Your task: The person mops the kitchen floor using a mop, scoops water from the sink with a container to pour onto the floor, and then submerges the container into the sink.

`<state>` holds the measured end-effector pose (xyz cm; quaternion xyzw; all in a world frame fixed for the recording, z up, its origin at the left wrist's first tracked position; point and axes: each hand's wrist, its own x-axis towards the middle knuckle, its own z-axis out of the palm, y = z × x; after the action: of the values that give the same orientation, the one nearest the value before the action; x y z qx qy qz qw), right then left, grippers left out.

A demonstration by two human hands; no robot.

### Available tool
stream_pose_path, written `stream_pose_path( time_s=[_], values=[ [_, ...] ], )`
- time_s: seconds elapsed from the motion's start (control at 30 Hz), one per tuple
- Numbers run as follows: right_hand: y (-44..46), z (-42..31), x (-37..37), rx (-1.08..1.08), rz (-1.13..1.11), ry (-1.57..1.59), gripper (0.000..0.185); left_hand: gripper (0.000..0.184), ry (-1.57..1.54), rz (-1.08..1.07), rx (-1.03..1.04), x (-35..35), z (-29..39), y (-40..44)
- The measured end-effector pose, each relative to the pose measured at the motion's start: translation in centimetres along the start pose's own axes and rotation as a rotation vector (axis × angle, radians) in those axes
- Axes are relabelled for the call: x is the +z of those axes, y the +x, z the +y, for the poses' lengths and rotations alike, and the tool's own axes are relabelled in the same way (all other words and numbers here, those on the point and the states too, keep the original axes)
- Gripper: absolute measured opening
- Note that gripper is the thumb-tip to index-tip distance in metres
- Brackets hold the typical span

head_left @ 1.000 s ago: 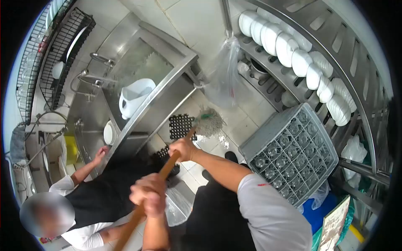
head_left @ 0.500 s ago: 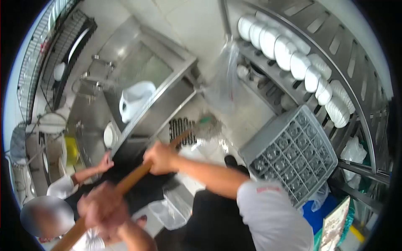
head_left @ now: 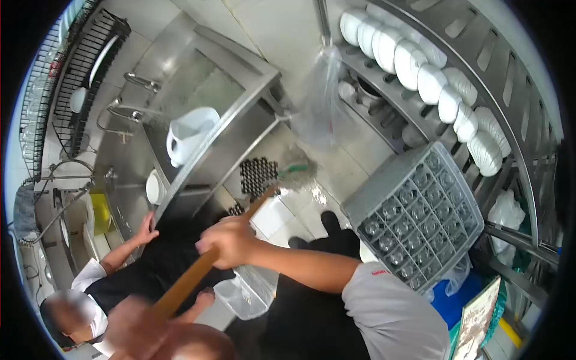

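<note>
A mop with a wooden handle (head_left: 187, 282) slants across the lower middle of the head view. Its grey string head and green clamp (head_left: 294, 168) rest on the tiled floor beside a black rubber mat (head_left: 258, 177). My right hand (head_left: 230, 241) is closed round the middle of the handle. Nearer the handle's upper end, at the lower left, my left hand (head_left: 135, 327) is wrapped round it, blurred by motion.
A co-worker (head_left: 144, 258) stands at left by the steel sink (head_left: 210, 54), which holds a white jug (head_left: 191, 133). On the right are a grey glass rack (head_left: 420, 216) and a steel shelf with white dishes (head_left: 408, 63). A clear plastic container (head_left: 246, 294) lies below.
My left hand has moved down toward the bottom edge along with the handle's upper end. The mop head has shifted slightly up in view, and more of the black mat shows.
</note>
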<state>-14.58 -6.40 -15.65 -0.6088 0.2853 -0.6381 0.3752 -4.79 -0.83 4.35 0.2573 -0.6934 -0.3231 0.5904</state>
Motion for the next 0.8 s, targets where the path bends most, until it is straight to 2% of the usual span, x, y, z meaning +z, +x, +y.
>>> stream_pose_path(
  time_s=[0.03, 0.07, 0.1, 0.13, 0.17, 0.2, 0.23, 0.27, 0.3, 0.33, 0.37, 0.4, 0.43, 0.47, 0.5, 0.57, 0.6, 0.63, 0.67, 0.7, 0.73, 0.77, 0.8],
  values=[
    [-2.4, 4.3, -0.1, 0.002, 0.151, 0.002, 0.028, 0.022, -0.030, 0.011, -0.058, 1.6, -4.5, -2.0],
    [-7.6, 12.7, -1.4, 0.118, -0.018, -0.293, 0.029, 0.020, -0.146, 0.025, -0.141, 3.1, -7.7, -3.9],
    [-6.8, 13.2, -2.9, 0.087, -0.286, -0.247, 0.013, 0.019, -0.215, 0.042, -0.180, 3.4, -9.3, -4.4],
    [-3.9, 13.3, -3.0, 0.184, -0.335, -0.261, 0.005, 0.019, -0.231, 0.061, -0.170, 2.5, -9.7, -3.8],
    [-3.2, 10.4, -1.3, 0.326, -0.428, -0.233, 0.005, 0.020, -0.182, 0.068, -0.177, 1.3, -8.3, -2.8],
    [-0.5, 6.8, -1.1, 0.243, -0.482, -0.159, 0.012, 0.021, -0.125, 0.019, -0.165, -0.4, -5.4, -0.9],
    [1.0, 3.3, -0.6, 0.115, -0.270, -0.102, 0.006, 0.023, -0.122, -0.057, -0.105, -2.3, -1.8, 0.8],
    [1.8, 1.0, 0.0, 0.108, -0.235, -0.047, 0.007, 0.026, -0.158, -0.142, -0.071, -3.5, 1.5, 2.0],
    [1.6, -1.0, 0.4, 0.145, -0.262, -0.049, 0.014, 0.024, -0.032, -0.187, -0.081, -3.1, 3.0, 2.4],
    [-0.2, -1.6, 1.2, 0.126, -0.116, 0.006, 0.012, 0.023, 0.095, -0.234, -0.086, -2.6, 4.5, 2.8],
    [-0.9, -0.4, 1.0, 0.052, 0.026, 0.033, 0.011, 0.026, 0.522, -0.356, 0.119, -2.5, 1.4, 1.6],
    [-1.8, 3.4, 0.7, -0.021, 0.253, -0.010, 0.029, 0.024, 0.287, -0.256, 0.026, 0.1, -2.0, 0.0],
    [-4.3, 8.8, -1.0, 0.103, 0.217, -0.135, 0.034, 0.024, 0.020, -0.140, -0.042, 2.6, -5.3, -1.5],
    [-7.4, 13.0, -2.2, 0.054, 0.078, -0.274, 0.034, 0.025, -0.230, -0.015, -0.077, 5.2, -8.7, -3.1],
    [-7.3, 12.3, -2.6, 0.089, 0.162, -0.317, 0.032, 0.025, -0.265, -0.038, -0.133, 4.9, -8.4, -4.2],
    [-6.9, 10.8, -0.5, 0.205, 0.367, -0.341, 0.030, 0.026, -0.184, 0.117, -0.174, 4.8, -7.5, -3.3],
    [-6.3, 10.1, 0.4, 0.167, 0.316, -0.122, 0.033, 0.029, -0.071, 0.171, -0.176, 4.3, -5.6, -2.5],
    [-3.7, 7.8, 0.0, 0.075, 0.245, -0.115, 0.032, 0.028, -0.123, 0.176, 0.090, 3.5, -4.8, -0.9],
    [-1.9, 5.8, 0.0, 0.044, 0.059, -0.219, 0.029, 0.030, 0.137, 0.326, -0.038, 2.5, -1.0, -0.4],
    [0.2, 3.7, -0.1, 0.022, -0.083, -0.145, 0.026, 0.028, 0.037, 0.307, 0.066, 2.0, 1.4, 1.2],
    [2.5, 2.1, -0.3, -0.075, -0.269, 0.074, 0.025, 0.026, 0.092, 0.322, 0.141, 0.2, 3.7, 1.3],
    [4.0, -0.4, -1.1, -0.052, -0.469, 0.032, 0.019, 0.025, 0.087, 0.209, 0.187, -2.0, 6.5, 1.1],
    [4.9, -2.7, -1.2, -0.064, -0.571, 0.103, 0.017, 0.024, 0.077, 0.094, 0.230, -4.1, 9.2, 1.0]
  ],
)
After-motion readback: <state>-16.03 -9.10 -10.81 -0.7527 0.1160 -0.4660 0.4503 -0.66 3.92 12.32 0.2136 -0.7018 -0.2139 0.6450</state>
